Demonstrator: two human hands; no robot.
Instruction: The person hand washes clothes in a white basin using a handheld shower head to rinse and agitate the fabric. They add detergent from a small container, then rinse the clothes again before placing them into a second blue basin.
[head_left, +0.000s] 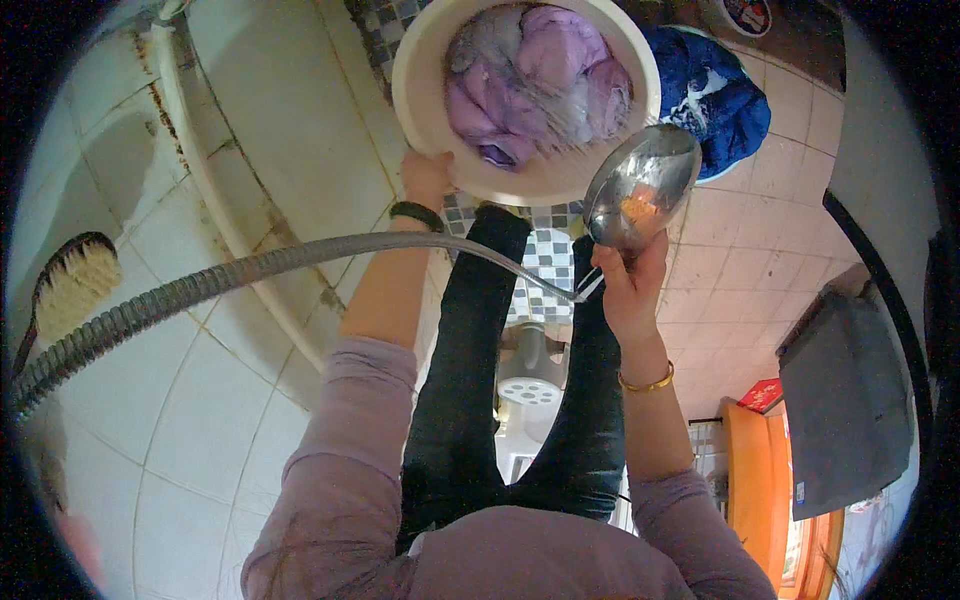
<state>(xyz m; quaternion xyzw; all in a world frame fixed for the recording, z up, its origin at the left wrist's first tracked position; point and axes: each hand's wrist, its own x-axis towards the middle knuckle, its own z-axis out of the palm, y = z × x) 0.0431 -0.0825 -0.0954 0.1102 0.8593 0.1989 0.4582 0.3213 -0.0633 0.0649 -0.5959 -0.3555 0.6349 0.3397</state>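
Note:
My right hand (634, 285) grips the handle of a chrome shower head (646, 180), tilted toward a cream plastic basin (517, 191). Thin streams of water fall from it onto wet light-purple cloth (562, 49) inside the basin. At the basin's near left side, my left hand (427, 178) holds the rim; some of its fingers are hidden. A ribbed metal shower hose (337, 250) arcs from the left over my left forearm to the shower head. Right of the basin, dark blue cloth with white suds (731, 112) is heaped in another container, mostly covered.
A pale pipe (199, 172) runs along the white tiled wall (180, 390) at left. A bristle brush (79, 281) hangs there. Small mosaic tiles (546, 259) cover the floor beneath my legs. A plastic stool (531, 390) shows between them. Pinkish tiles (735, 262) lie right.

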